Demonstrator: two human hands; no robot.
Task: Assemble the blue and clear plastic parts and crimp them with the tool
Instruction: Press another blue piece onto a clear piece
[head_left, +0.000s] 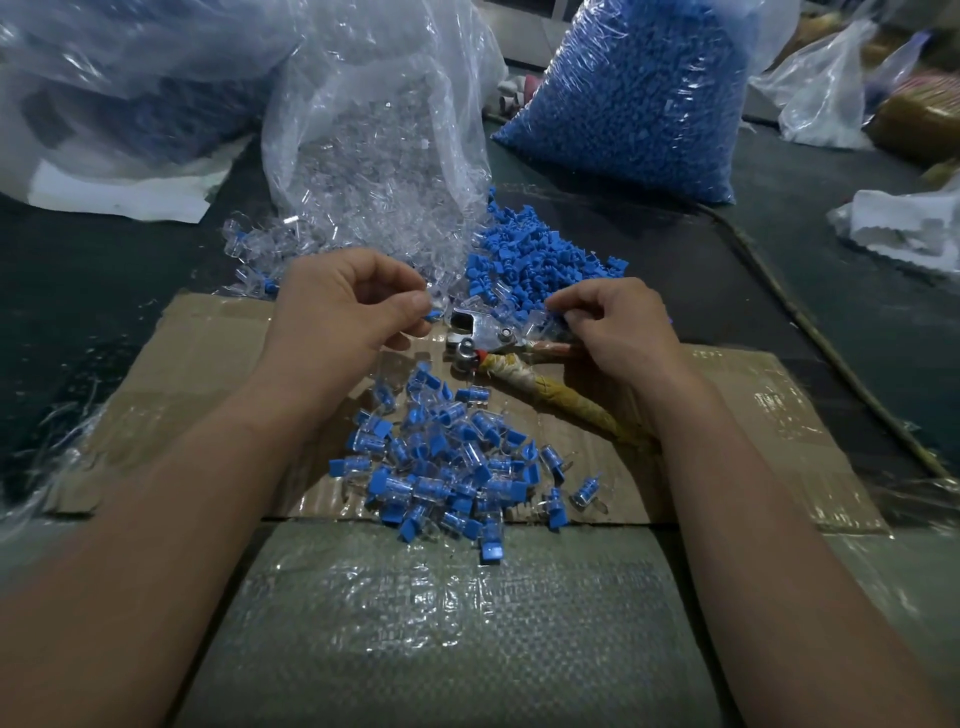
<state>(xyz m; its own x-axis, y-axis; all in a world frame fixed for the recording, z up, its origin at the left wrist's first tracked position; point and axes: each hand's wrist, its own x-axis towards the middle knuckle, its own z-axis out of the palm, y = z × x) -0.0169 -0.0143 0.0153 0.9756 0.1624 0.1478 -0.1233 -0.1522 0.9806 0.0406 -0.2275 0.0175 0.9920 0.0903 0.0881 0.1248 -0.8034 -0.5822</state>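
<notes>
My left hand (347, 306) pinches a small clear part with a blue piece (432, 313) between thumb and fingertips. My right hand (613, 325) has its fingers curled into the near edge of the loose blue parts pile (524, 262), pinching a blue piece (558, 310). Between my hands lies the metal crimping tool (480, 332) on the cardboard (737, 415), its tape-wrapped handles (550, 392) running under my right wrist. A heap of assembled blue-and-clear pieces (447, 462) lies near me. Clear parts spill from an open bag (363, 156).
A full bag of blue parts (639, 98) stands at the back right. More plastic bags (114, 78) lie at the back left and far right (826, 88). A thin stick (810, 322) runs along the right. Woven sacking (457, 623) lies nearest me.
</notes>
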